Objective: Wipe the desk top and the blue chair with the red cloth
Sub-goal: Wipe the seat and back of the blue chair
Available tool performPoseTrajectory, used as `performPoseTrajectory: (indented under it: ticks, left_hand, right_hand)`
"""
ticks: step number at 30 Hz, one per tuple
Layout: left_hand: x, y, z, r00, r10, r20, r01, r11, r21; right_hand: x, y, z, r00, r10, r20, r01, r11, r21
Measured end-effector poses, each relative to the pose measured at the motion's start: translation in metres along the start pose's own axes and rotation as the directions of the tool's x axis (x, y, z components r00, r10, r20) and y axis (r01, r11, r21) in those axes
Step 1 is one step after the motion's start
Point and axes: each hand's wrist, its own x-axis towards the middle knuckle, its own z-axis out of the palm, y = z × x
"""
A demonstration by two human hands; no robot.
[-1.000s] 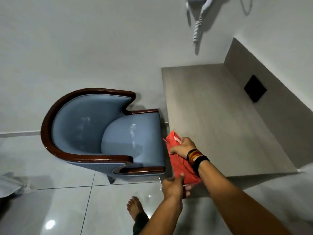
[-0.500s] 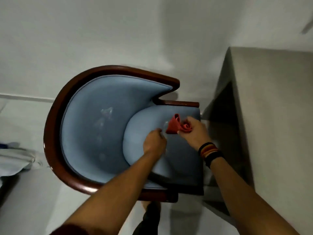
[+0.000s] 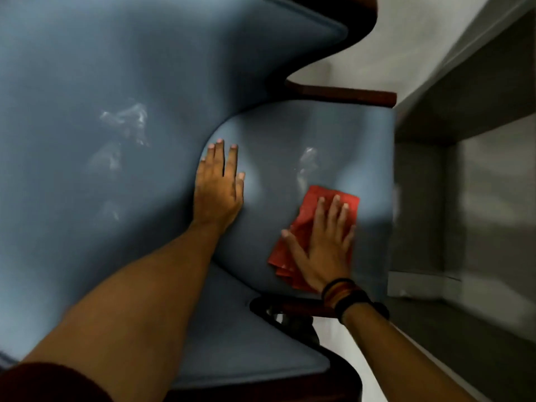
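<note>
The blue chair [image 3: 121, 82] fills most of the head view, seen close from above, with dark wooden trim along its arms. My right hand [image 3: 324, 242] lies flat, fingers spread, on the red cloth [image 3: 309, 211], pressing it onto the right part of the seat cushion. My left hand [image 3: 219, 190] rests flat and bare on the left side of the cushion, fingers apart, holding nothing. The desk [image 3: 475, 91] shows only as a grey edge and side panel at the right.
A dark wooden armrest [image 3: 339, 94] runs between the seat and the desk. White wall [image 3: 406, 39] shows at the top right. Pale floor [image 3: 348, 343] appears between the chair's front corner and the desk's shadowed underside. Several bracelets circle my right wrist.
The cloth went from the desk edge to the chair seat and is now spread flat under my right hand. My left hand let go of it and rests on the cushion. The view closed in.
</note>
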Motion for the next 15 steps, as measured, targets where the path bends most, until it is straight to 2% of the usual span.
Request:
performPoseTrajectory:
  ticks: [1,3,5,8,10,12,15]
  left_hand:
    - [0.000,-0.002,0.007,1.000,-0.010,-0.019,0.010,1.000,-0.009]
    - [-0.002,-0.006,0.017,0.998,-0.008,-0.067,0.007,1.000,-0.025]
    - [-0.002,-0.009,0.022,0.995,0.003,-0.104,-0.007,0.999,-0.040]
    - [-0.002,-0.011,0.027,0.991,-0.008,-0.133,0.004,0.999,-0.034]
    - [-0.001,-0.012,0.033,0.989,-0.015,-0.145,0.012,1.000,-0.024]
    - [0.000,-0.013,0.039,0.988,-0.019,-0.156,0.017,1.000,-0.013]
    - [0.001,-0.015,0.040,0.987,-0.021,-0.159,0.020,1.000,-0.009]
  right_hand:
    - [0.004,-0.009,0.013,0.999,0.034,0.007,-0.033,0.993,-0.115]
    - [0.008,-0.016,0.035,0.994,0.069,-0.085,-0.086,0.974,-0.209]
    - [0.020,-0.009,0.038,0.977,0.097,-0.192,-0.131,0.975,-0.176]
    - [0.075,-0.001,0.016,0.915,0.252,-0.314,-0.290,0.954,-0.079]
    - [0.126,-0.012,-0.003,0.881,0.308,-0.359,-0.325,0.946,0.016]
    - [0.156,-0.031,-0.007,0.901,0.177,-0.395,-0.206,0.978,-0.033]
    - [0.129,-0.042,0.019,0.923,-0.253,-0.290,0.188,0.954,-0.235]
